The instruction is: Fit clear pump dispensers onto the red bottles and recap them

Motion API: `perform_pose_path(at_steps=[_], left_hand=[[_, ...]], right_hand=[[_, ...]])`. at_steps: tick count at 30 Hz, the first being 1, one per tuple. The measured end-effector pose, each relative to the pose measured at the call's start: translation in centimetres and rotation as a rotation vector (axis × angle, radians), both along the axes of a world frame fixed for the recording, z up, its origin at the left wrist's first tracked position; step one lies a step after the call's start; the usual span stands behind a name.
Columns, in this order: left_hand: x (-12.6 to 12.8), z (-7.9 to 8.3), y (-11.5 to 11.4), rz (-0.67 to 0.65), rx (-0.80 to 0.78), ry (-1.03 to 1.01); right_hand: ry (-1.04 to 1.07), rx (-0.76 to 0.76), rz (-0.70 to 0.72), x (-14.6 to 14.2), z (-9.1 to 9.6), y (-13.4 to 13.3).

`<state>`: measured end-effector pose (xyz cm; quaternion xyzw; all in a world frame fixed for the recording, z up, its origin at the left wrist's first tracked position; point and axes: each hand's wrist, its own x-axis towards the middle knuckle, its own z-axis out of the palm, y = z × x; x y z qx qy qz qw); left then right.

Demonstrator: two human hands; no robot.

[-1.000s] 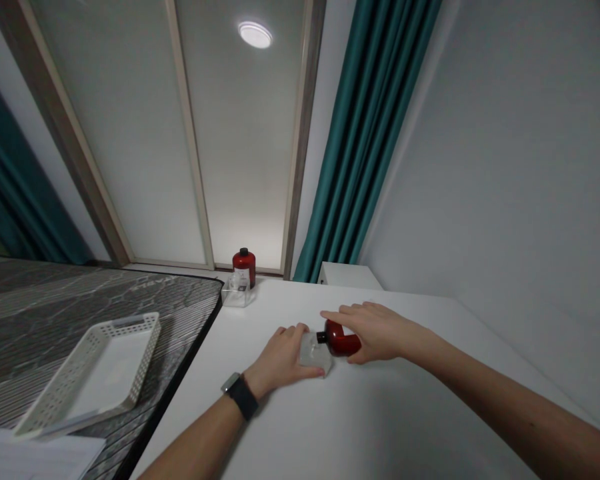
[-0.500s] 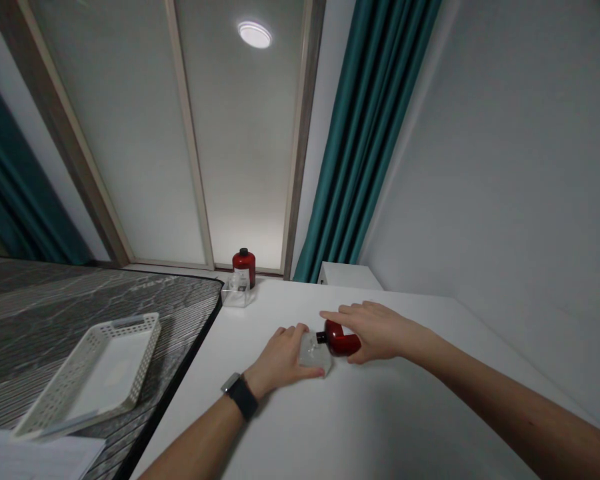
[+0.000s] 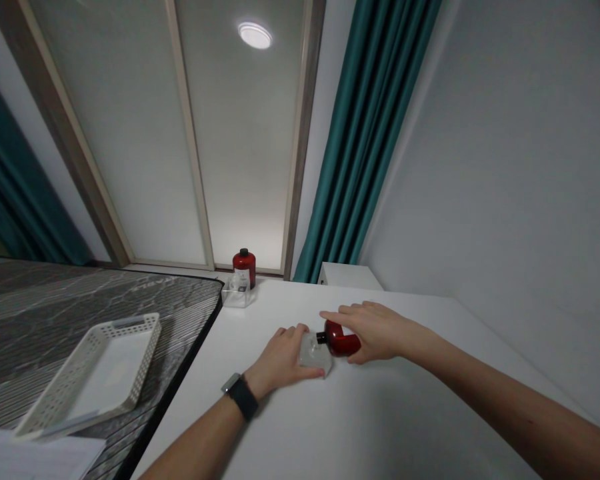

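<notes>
My left hand (image 3: 280, 357), a dark watch on its wrist, is wrapped round a small clear box (image 3: 315, 353) on the white table (image 3: 380, 413). My right hand (image 3: 373, 330) lies over a red bottle (image 3: 341, 340) with a black cap, fingers curved on it. The bottle lies on its side, its cap end at the box. Both hands meet mid-table.
A second red bottle (image 3: 244, 265) stands at the table's far edge behind another clear box (image 3: 237, 293). A white perforated basket (image 3: 95, 373) lies on the dark patterned mattress (image 3: 55, 313) to the left. White paper (image 3: 35, 460) is at bottom left; a teal curtain (image 3: 360, 147) hangs behind.
</notes>
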<state>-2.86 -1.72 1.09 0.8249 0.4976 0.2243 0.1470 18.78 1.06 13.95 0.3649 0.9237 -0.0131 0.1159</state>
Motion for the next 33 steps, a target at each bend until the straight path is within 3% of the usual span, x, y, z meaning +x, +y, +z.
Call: perform_pose_path(at_steps=[33], left_hand=[[0.06,0.2,-0.08,-0.002,-0.004,0.028]], right_hand=[[-0.01,0.007,0.026,-0.05,0.23,0.04]])
